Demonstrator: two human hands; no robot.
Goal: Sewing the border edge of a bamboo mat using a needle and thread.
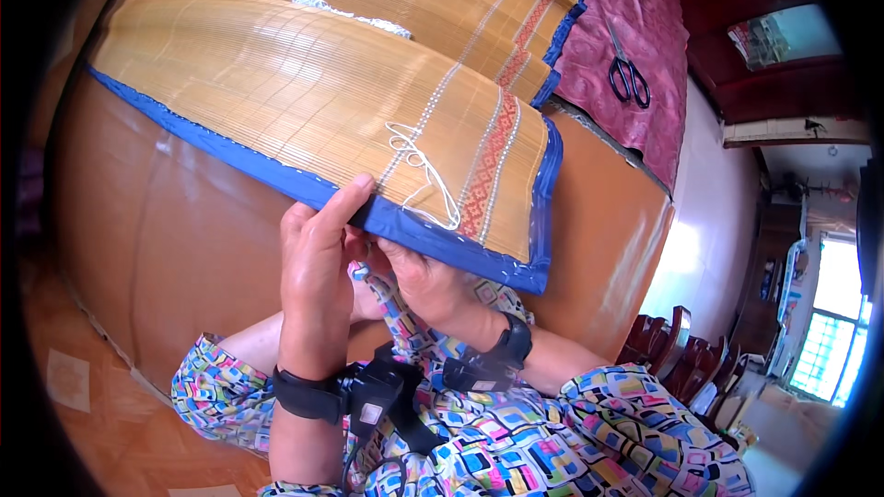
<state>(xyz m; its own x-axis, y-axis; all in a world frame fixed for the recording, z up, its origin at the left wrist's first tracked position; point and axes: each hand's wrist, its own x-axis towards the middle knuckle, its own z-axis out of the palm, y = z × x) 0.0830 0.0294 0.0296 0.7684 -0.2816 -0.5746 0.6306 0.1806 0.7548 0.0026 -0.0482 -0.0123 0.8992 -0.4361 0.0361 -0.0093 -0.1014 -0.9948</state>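
Note:
A tan slatted mat [276, 90] with a red patterned stripe lies folded in front of me, its edge bound in blue fabric [414, 228]. My left hand [314, 276] grips this binding, thumb on top of the mat and fingers beneath. Close beside it, my right hand [421, 276] holds the binding from below; its fingertips are hidden under the edge. Loose white thread [421, 159] lies looped on the mat above my hands, with one end at the blue binding. Pale stitches run along the blue strip.
Black-handled scissors [628, 79] rest on a dark pink patterned cloth [656, 27] at the upper right. A brown smooth surface [207, 241] extends under the mat. Crumpled whitish material [352, 16] shows between the mat's folds. Carved wooden furniture [673, 345] stands at the right.

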